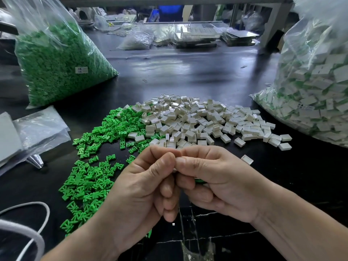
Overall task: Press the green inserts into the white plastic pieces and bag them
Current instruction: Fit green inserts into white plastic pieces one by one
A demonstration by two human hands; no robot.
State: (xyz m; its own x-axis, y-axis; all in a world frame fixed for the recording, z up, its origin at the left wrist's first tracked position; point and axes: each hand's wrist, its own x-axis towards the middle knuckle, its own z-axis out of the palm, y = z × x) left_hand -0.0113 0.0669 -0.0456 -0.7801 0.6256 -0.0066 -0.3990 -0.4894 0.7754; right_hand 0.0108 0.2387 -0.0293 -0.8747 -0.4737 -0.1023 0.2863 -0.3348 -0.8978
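My left hand [145,185] and my right hand [212,183] meet in front of me, thumbs and forefingers pinching one small white plastic piece [175,168] between them; it is almost wholly hidden. A sliver of green [199,180] shows under my right fingers. Beyond the hands lies a heap of loose white pieces [203,121]. A spread of loose green inserts [94,166] lies to the left of it on the black table [188,76].
A big clear bag of green inserts [56,65] stands at the back left. A big clear bag of assembled white pieces [316,87] stands at the right. Flat plastic bags [37,129] lie at the left. A white cable [33,219] curls at the bottom left.
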